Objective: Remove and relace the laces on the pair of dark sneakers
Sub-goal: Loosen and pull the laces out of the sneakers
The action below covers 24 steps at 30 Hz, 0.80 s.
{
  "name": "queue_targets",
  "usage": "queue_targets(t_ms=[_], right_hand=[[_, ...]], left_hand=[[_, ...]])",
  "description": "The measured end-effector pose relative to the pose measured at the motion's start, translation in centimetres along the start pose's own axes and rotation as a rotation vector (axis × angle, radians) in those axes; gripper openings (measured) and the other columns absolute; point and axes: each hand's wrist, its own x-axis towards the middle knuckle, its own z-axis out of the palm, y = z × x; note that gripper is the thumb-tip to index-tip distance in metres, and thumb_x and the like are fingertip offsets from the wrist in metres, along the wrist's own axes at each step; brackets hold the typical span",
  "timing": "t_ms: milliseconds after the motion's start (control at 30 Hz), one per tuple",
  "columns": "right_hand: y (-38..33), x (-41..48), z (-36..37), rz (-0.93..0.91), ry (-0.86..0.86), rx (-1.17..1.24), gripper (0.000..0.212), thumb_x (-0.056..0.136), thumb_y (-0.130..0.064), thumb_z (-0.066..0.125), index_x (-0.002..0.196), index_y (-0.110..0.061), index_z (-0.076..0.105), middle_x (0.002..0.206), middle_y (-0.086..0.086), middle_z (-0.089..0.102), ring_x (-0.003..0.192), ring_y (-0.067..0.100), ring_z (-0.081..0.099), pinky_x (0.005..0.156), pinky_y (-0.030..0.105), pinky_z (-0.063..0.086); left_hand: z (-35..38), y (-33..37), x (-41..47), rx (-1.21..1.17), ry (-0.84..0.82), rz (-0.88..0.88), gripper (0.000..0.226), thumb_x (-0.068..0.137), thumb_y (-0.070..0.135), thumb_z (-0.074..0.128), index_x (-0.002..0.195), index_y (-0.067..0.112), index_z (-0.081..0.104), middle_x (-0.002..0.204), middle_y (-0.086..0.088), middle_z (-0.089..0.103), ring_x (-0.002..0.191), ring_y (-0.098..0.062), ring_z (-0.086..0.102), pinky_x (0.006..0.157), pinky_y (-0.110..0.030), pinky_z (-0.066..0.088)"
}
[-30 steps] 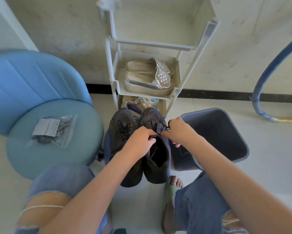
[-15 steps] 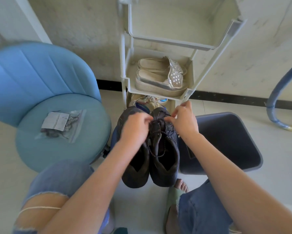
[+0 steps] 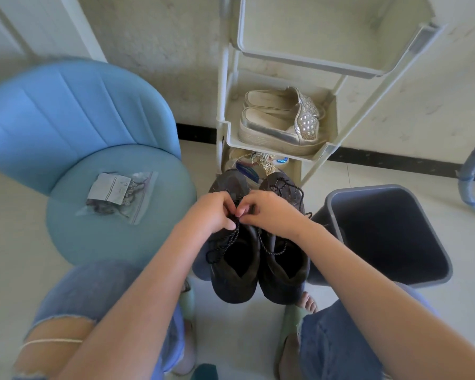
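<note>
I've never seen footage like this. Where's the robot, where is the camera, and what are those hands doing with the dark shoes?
There is no robot here, only a person's two bare hands. The one picture comes from a wide-angle camera worn on the person's head, looking forward and down, so the arms reach in from below. In front of the person stands a pair of dark sneakers. The left hand and right hand meet above them, both pinching a black cord lace. Nearby are a round blue padded chair with a clear plastic bag on its seat, a grey plastic bin, and a white plastic rack holding silver slip-on shoes.
</note>
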Motion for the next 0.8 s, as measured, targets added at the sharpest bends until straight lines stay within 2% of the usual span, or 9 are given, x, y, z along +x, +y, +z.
queue_targets(t_ms=[133,267,333,433,500,600,700,800], right_hand=[[0.4,0.2,-0.2,-0.020,-0.110,0.072,0.021,0.080,-0.015,0.074,0.100,-0.016,0.067,0.094,-0.004,0.062,0.075,0.000,0.052,0.080,0.024,0.047],[0.6,0.7,0.0,0.016,-0.093,0.135,0.019,0.078,-0.018,0.077,0.093,-0.017,0.064,0.086,-0.004,0.062,0.069,0.002,0.053,0.068,0.016,0.044],[0.7,1.1,0.3,0.054,-0.104,0.192,0.017,0.079,-0.016,0.077,0.087,-0.016,0.062,0.079,-0.005,0.061,0.064,0.006,0.055,0.061,0.018,0.049],[1.3,1.3,0.3,0.117,-0.125,0.349,0.011,0.084,-0.011,0.072,0.085,-0.010,0.062,0.075,0.001,0.063,0.066,0.017,0.061,0.067,0.028,0.055],[1.6,1.1,0.1,0.185,-0.128,0.519,0.007,0.087,-0.007,0.067,0.086,-0.005,0.061,0.075,0.006,0.062,0.066,0.016,0.061,0.067,0.024,0.056],[1.7,1.1,0.1,0.276,-0.132,0.712,0.006,0.091,-0.005,0.062,0.087,-0.006,0.057,0.077,0.007,0.059,0.067,0.015,0.059,0.066,0.023,0.055],[1.5,1.4,0.4,0.183,-0.144,0.502,0.005,0.092,-0.007,0.061,0.095,-0.008,0.057,0.082,0.006,0.058,0.069,0.014,0.059,0.063,0.022,0.053],[1.0,1.6,0.7,0.104,-0.137,0.381,0.012,0.088,-0.005,0.064,0.099,-0.007,0.061,0.081,0.003,0.059,0.060,0.009,0.057,0.058,0.020,0.052]], left_hand=[[0.3,-0.3,0.0,-0.021,0.002,0.029,0.024,0.077,0.012,0.075,0.099,0.017,0.065,0.101,-0.004,0.068,0.097,-0.021,0.063,0.083,-0.028,0.045],[0.7,-0.6,0.2,-0.034,0.063,0.051,0.014,0.083,0.011,0.069,0.095,0.016,0.069,0.096,-0.005,0.068,0.092,-0.024,0.064,0.081,-0.027,0.045],[0.8,-0.8,0.2,-0.049,0.085,0.043,0.009,0.084,0.011,0.067,0.085,0.020,0.065,0.089,-0.004,0.066,0.085,-0.025,0.064,0.078,-0.028,0.047],[0.9,-1.1,0.2,-0.097,0.135,0.054,0.013,0.087,0.010,0.063,0.081,0.022,0.064,0.078,0.002,0.062,0.088,-0.025,0.066,0.082,-0.034,0.053],[1.1,-1.1,-0.1,-0.046,0.169,0.062,0.008,0.088,0.013,0.063,0.088,0.019,0.067,0.084,0.000,0.064,0.090,-0.023,0.064,0.085,-0.034,0.051],[1.8,-1.5,-0.5,-0.029,0.241,0.104,0.003,0.087,0.017,0.062,0.089,0.019,0.063,0.097,-0.004,0.066,0.090,-0.022,0.061,0.080,-0.033,0.048],[2.0,-1.7,-0.7,-0.067,0.248,0.117,0.005,0.087,0.017,0.060,0.092,0.017,0.060,0.091,-0.002,0.063,0.089,-0.022,0.058,0.077,-0.032,0.045],[1.9,-1.7,-0.8,-0.106,0.224,0.120,0.009,0.085,0.015,0.060,0.094,0.018,0.059,0.080,0.005,0.058,0.083,-0.020,0.056,0.077,-0.033,0.046]])
